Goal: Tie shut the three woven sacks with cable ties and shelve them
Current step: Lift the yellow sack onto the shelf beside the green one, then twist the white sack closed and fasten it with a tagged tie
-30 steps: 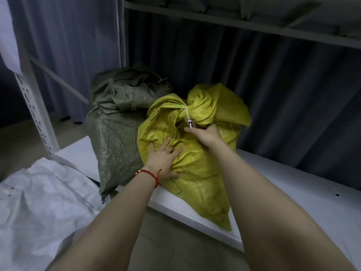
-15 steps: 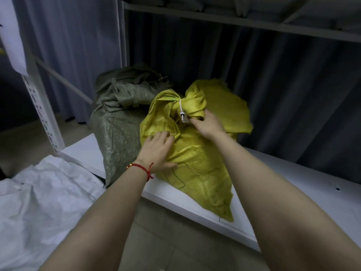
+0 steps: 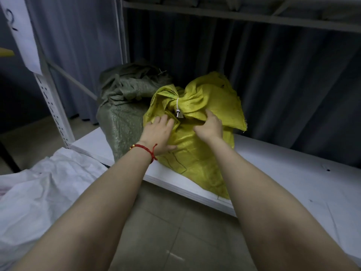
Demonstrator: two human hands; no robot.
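From where I sit, the yellow sack (image 3: 197, 163) is on the white shelf (image 3: 283, 169), close against the green sack (image 3: 121, 122) to its left. Its neck is already cinched by a white cable tie (image 3: 177, 103), with the mouth flaring above. The left hand (image 3: 159, 133) lies flat and open on the sack's front, fingers spread. The right hand (image 3: 210, 128) is at the fold just under the neck, and I cannot tell whether it pinches the cloth or only presses it. I judge the step to be seating this sack on the shelf. Its lower corner hangs over the front edge, so I'd push low and level with the flat palm, driving the bulk back toward the curtain (image 3: 293, 85) rather than tipping the top. I'd steer by the fabric below the neck and leave the tie alone (a tug there might drag the gather askew). Woven cloth likely slides easily on a smooth board, so a slow shove should do. The white sack (image 3: 39, 188) lies at lower left, off the shelf.
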